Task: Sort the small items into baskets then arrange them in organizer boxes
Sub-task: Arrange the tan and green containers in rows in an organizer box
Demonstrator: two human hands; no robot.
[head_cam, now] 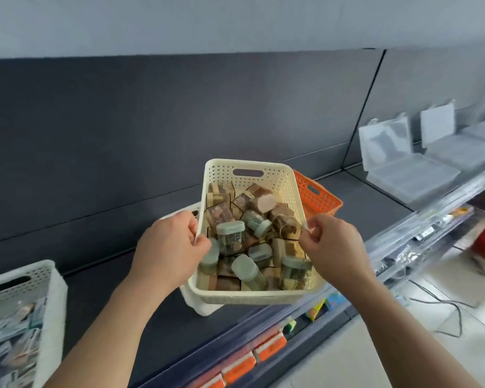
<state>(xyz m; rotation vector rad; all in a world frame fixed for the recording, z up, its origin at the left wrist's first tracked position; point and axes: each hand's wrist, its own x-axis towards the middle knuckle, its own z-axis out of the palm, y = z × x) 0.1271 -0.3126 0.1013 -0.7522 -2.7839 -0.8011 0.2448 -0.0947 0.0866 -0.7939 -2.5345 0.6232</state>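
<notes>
As left hand point(168, 245), right hand point(333, 245) grip it, cream perforated basket point(249, 297) holds jars point(230, 240).

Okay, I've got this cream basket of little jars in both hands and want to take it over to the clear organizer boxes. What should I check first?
1. Left hand grips the cream basket by its left rim: ok.
2. Right hand pinches the right rim: ok.
3. Jars sit below the rim: ok.
4. Basket is clear of the orange basket close behind: cannot tell.
5. Organizer boxes have lids open: ok.
6. Their compartments are empty: cannot tell, blurred.
</notes>
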